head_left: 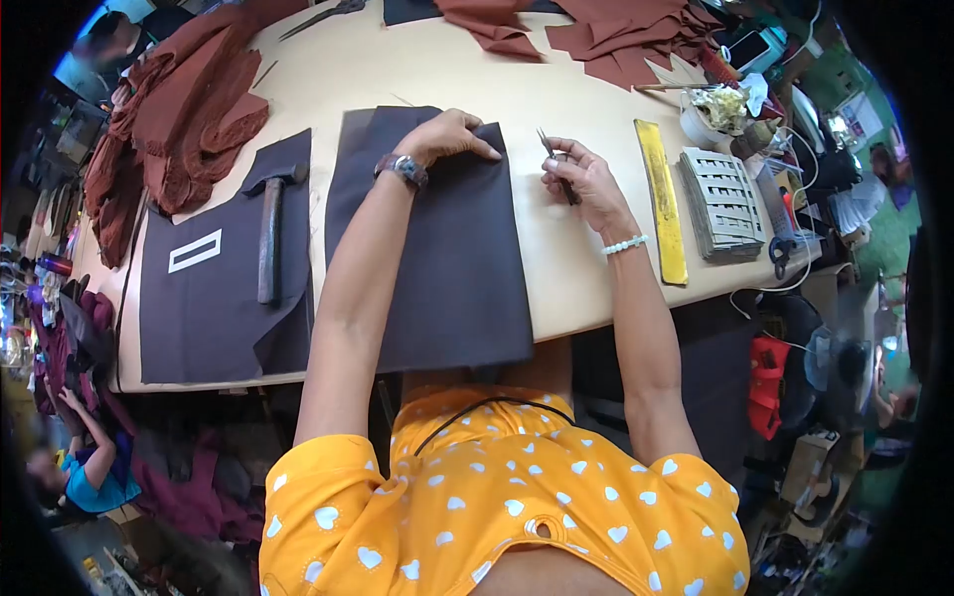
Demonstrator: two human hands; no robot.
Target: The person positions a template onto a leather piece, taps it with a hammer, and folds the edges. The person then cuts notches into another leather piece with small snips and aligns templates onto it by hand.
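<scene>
A dark fabric panel [437,268] lies in front of me on the table, its lower end reaching past the near edge. My left hand [447,139], with a watch on the wrist, is closed on the panel's top right corner, thumb on the upper face and fingers curled at the edge. Just right of the panel, my right hand [581,179] grips thread snips [546,144]. Their pointed blades face away from me, apart from the cloth. Left of the panel, a hammer [269,238] rests on another dark fabric piece [209,318] beside a white rectangular frame [195,250].
Rust-brown fabric [194,119] is heaped at the far left, with more brown pieces [636,40] at the back. A yellow strip [660,199], a stack of slotted cards [723,204] and dark-handled scissors [783,253] lie on the right. Another person [99,477] is at lower left.
</scene>
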